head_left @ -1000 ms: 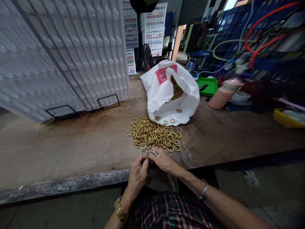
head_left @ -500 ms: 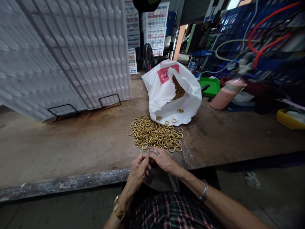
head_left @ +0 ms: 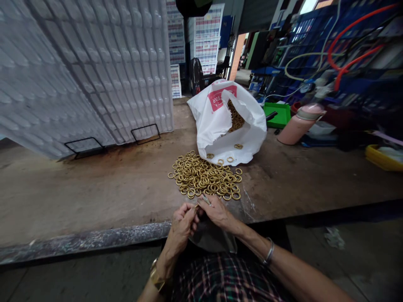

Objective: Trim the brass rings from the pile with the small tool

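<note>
My left hand (head_left: pixel 181 224) is closed, pinching a brass-coloured ring (head_left: pixel 196 207) between thumb and fingers; only a sliver of the ring shows. Close against it, my right hand (head_left: pixel 218 214) is closed around a slim grey metal tool (head_left: pixel 206 199). One end of that tool sticks up past the fingers, and its working end is hidden, so its exact kind is unclear. Both hands meet over the front edge of the table. Just beyond them lies a heap of loose brass-coloured rings (head_left: pixel 204 178).
Behind the heap, a torn white sack (head_left: pixel 208 126) lies open with more rings inside. Ribbed translucent plastic trays (head_left: pixel 126 63) stand upright at left by black wire stands. A pink bottle (head_left: pixel 296 130), a green tray (head_left: pixel 280 115) and a yellow container (head_left: pixel 380 158) are on the right.
The hands have shifted only slightly, with the left fingers and the ring turned a little. The heap and sack look the same.
</note>
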The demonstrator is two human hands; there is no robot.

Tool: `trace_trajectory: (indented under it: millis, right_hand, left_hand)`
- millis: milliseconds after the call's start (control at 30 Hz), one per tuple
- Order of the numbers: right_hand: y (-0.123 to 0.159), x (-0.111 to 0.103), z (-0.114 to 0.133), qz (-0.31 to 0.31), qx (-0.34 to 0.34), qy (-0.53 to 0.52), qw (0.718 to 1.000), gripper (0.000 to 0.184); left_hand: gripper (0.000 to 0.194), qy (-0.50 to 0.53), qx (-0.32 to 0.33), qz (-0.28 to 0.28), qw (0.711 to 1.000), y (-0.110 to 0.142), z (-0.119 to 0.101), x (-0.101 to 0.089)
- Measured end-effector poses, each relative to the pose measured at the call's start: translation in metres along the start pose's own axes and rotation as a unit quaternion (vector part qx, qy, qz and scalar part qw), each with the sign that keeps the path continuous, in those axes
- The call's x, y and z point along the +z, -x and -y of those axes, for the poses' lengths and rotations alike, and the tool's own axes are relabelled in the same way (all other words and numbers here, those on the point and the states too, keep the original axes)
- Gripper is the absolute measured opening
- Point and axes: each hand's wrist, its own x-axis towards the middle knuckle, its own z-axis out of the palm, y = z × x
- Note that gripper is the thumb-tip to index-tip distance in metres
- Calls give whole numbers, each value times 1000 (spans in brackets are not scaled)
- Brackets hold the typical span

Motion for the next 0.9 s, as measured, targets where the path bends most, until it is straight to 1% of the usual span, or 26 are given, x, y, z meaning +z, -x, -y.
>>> trace_trajectory:
  millis: [167,267,500,900]
  right_hand:
    - [2,-1,4,12,-28,25,999,26]
    - [1,-1,4,9,-27,41,999,25]
    - [0,1,0,10,-39,41,998,30]
    - [1,-1,4,12,-17,35,999,29]
  left_hand:
    - [31,-35,4,-20,999,2,-1,2]
    - [31,-59,9,-24,998,3,-3,3]
    - [30,-36,-9,-22,999,4,-5,3]
    - [29,-18,-1,2,1000,3,-3,2]
